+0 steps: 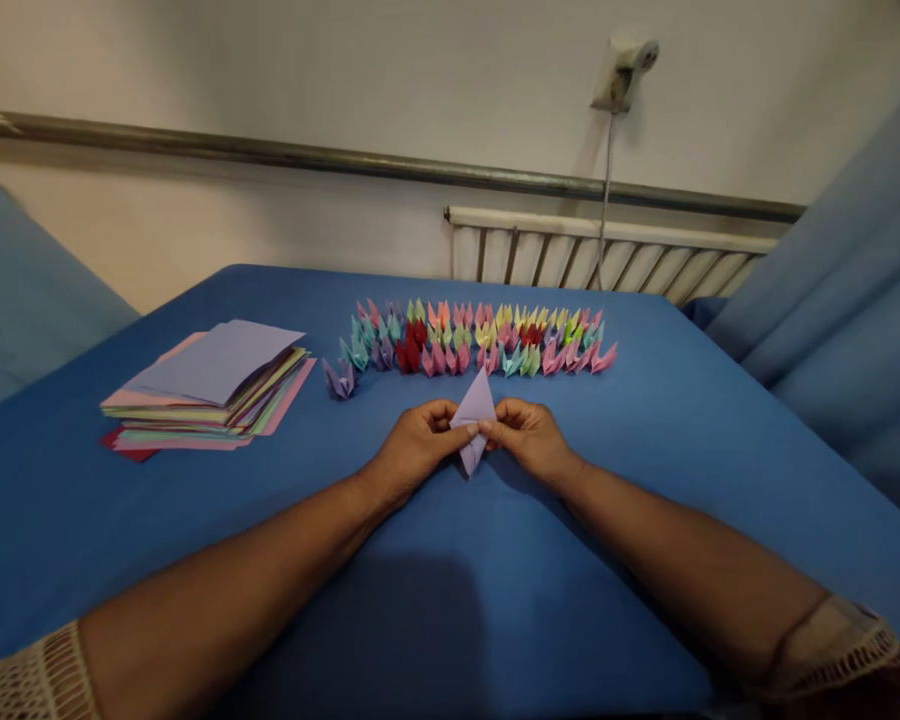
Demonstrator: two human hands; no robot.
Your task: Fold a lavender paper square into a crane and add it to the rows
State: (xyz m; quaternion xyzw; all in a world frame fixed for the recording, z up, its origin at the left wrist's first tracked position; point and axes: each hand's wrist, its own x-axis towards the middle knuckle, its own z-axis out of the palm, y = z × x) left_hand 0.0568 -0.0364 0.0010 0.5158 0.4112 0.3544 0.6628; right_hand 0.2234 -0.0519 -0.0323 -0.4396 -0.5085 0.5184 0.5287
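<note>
A lilac sheet of origami paper, folded into a long diamond (475, 402), is held upright over the middle of the blue table. My left hand (420, 445) grips its left side, thumb across the front and fingers curled behind. On the right side, my right hand (532, 438) pinches it the same way, and the two thumb tips nearly meet on the lower half. Just beyond stand rows of folded paper cranes (450, 358) in many colours. One lilac crane (339, 379) sits at the near left end of the rows.
A stack of coloured paper sheets (217, 370) lies at the left on the blue table cover (390, 620). Behind the table are a metal rail (307, 153), a white radiator (570, 225) and a wall socket (621, 78) with a hanging cord. Blue curtains (855, 220) flank both sides.
</note>
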